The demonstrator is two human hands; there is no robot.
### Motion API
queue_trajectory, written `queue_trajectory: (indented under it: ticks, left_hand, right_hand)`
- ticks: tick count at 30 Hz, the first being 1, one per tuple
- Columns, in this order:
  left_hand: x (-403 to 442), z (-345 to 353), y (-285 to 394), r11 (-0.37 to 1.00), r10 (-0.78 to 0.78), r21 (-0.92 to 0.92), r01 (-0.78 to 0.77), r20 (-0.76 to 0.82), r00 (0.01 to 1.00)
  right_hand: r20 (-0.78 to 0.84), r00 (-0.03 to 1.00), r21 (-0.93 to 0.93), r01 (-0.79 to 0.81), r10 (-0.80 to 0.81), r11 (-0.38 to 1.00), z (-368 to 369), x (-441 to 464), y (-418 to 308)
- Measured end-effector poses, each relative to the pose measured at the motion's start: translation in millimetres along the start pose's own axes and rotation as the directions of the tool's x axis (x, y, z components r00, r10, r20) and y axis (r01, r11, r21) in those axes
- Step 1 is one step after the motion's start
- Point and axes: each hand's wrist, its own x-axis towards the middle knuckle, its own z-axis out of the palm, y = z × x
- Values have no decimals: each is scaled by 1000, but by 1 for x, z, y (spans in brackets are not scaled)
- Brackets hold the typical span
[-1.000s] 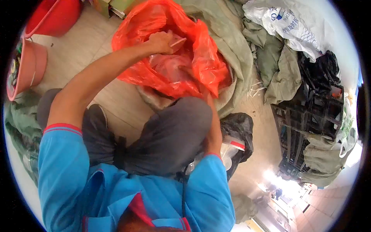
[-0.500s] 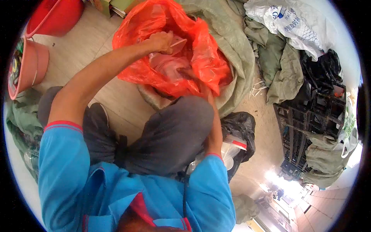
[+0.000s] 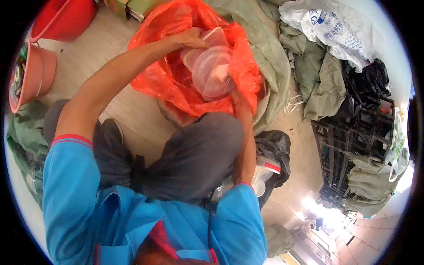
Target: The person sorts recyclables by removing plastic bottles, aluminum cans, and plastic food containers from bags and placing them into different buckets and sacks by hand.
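Note:
Clear plastic lids show inside the mouth of an orange-red plastic bag (image 3: 159, 84). My left hand (image 3: 193, 38) is closed on the edge of a rectangular plastic lid (image 3: 215, 38) at the bag's upper side. Several round plastic lids (image 3: 205, 66), overlapping in a loose stack, lie tilted just below it. My right hand (image 3: 239, 95) reaches up at the bag's right side, by the lower edge of the round lids. Bag film and lids cover most of its fingers, so its grip is hidden.
A green woven sack (image 3: 276, 66) surrounds the bag. Red and pink buckets (image 3: 42, 73) stand at left. A black bag (image 3: 276, 141) with plastic containers lies by my right forearm. Black crates (image 3: 349, 141) and crumpled sacks line the right side.
The round lids have come up into view at the bag's mouth. My left hand has shifted slightly up and right, and my right hand has drawn back toward the bag's right edge.

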Motion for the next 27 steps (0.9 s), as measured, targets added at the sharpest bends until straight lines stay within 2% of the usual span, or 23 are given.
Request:
queue_trajectory:
  ticks: [2, 4, 5, 8, 10, 11, 14, 15, 16, 17, 18, 23, 25, 27]
  left_hand:
    - [-12, 0, 14, 952, -22, -296, 82, 200, 979]
    - [-29, -3, 22, 949, 30, -313, 43, 224, 974]
    - [-13, 8, 1, 964, 14, -263, 49, 231, 973]
    - [-21, 10, -1, 983, 1, -179, 35, 197, 980]
    - [-17, 19, -8, 856, -2, -492, 159, 303, 953]
    - [-10, 24, -18, 857, 3, -490, 157, 310, 951]
    - [11, 40, -36, 922, 155, -387, -3, 363, 919]
    - [-1, 33, -18, 695, 197, -703, 153, 390, 900]
    - [-11, 26, 5, 355, 249, -882, 310, 409, 878]
    - [-15, 20, 4, 688, 416, -700, -189, 168, 894]
    - [-19, 15, 10, 710, 455, -658, -251, 156, 877]
    - [-53, -3, 19, 653, 231, -747, 123, 351, 907]
    - [-16, -16, -8, 694, 73, -680, 234, 391, 918]
    - [-6, -33, -9, 767, 89, -588, 258, 496, 864]
  right_hand:
    - [-4, 1000, 15, 0, 0, 1000, 4, 0, 3]
    - [-3, 1000, 29, -5, 6, 1000, 9, -1, 4]
    - [2, 1000, 38, -8, 8, 999, 14, 1, 5]
    - [-2, 1000, 52, -16, 16, 999, 15, -4, 8]
    - [-7, 1000, 67, -20, 20, 998, 18, -7, 7]
    - [-10, 1000, 76, -17, 18, 997, 19, -8, 8]
    - [-17, 1000, 98, -14, 16, 995, 24, -10, 7]
    - [-19, 1000, 110, -14, 16, 994, 28, -11, 8]
    - [-9, 1000, 134, -11, 12, 991, 38, -7, 10]
    - [-21, 1000, 151, 0, 3, 988, 34, -8, 12]
    - [-32, 999, 199, 13, -7, 980, 40, -5, 10]
    - [-73, 997, 469, 50, -18, 882, 48, 9, 5]
    - [-8, 1000, 542, 9, -6, 841, 46, 16, -2]
    - [139, 990, 608, -92, 8, 788, 46, 23, -14]
